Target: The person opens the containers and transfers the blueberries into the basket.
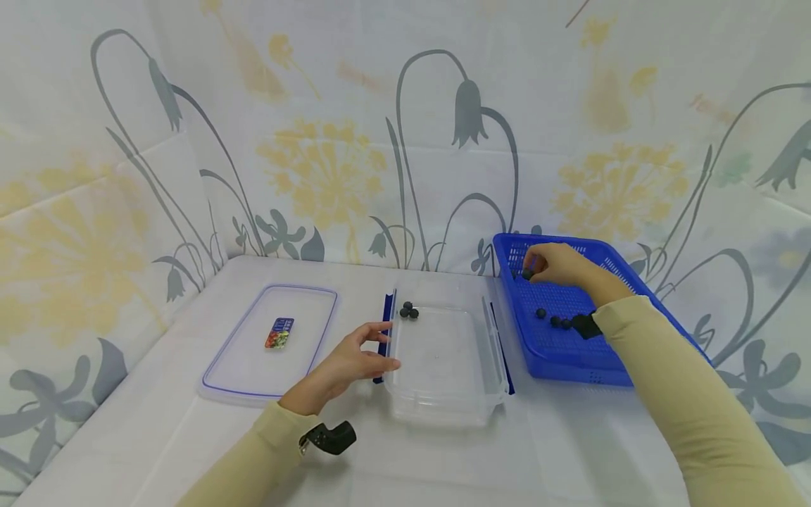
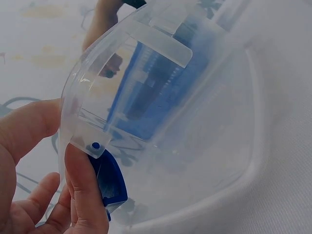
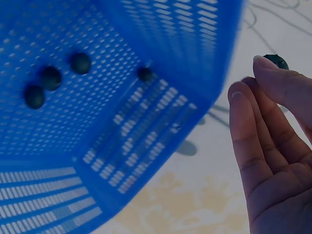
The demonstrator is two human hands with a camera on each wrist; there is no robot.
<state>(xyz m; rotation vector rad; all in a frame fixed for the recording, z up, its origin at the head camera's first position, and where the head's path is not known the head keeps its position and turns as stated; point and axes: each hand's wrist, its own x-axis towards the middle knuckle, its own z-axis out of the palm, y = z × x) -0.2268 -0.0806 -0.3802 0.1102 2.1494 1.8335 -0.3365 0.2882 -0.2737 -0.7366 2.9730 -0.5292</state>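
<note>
On the right of the white table (image 1: 545, 451), a blue basket (image 1: 570, 370) stands upright, its walls and floor perforated. The right hand (image 1: 560, 266) is over its far left part, thumb and fingertips closed in a pinch on one dark berry (image 1: 527, 274). Three loose berries (image 1: 555, 321) lie on the basket floor, near and to the right of that hand; a further corner berry (image 3: 145, 74) sits at the foot of a wall. At centre, just left of the basket, stands a clear container (image 1: 437, 352), upright and lidless, with blue clips (image 1: 384, 317) hanging at its left and right sides. Its contents are three grouped berries (image 1: 414, 314), located in the far left corner. The left hand (image 1: 351, 362) grips the container's left rim between thumb and finger, a digit lying against the blue clip there; the other fingers are loosely bent. Further left, apart from the container, a translucent lid (image 1: 247, 359) with a blue edge line lies flat, bearing a printed label (image 1: 279, 333). A floral cloth (image 1: 355, 91) hangs on the far side.
</note>
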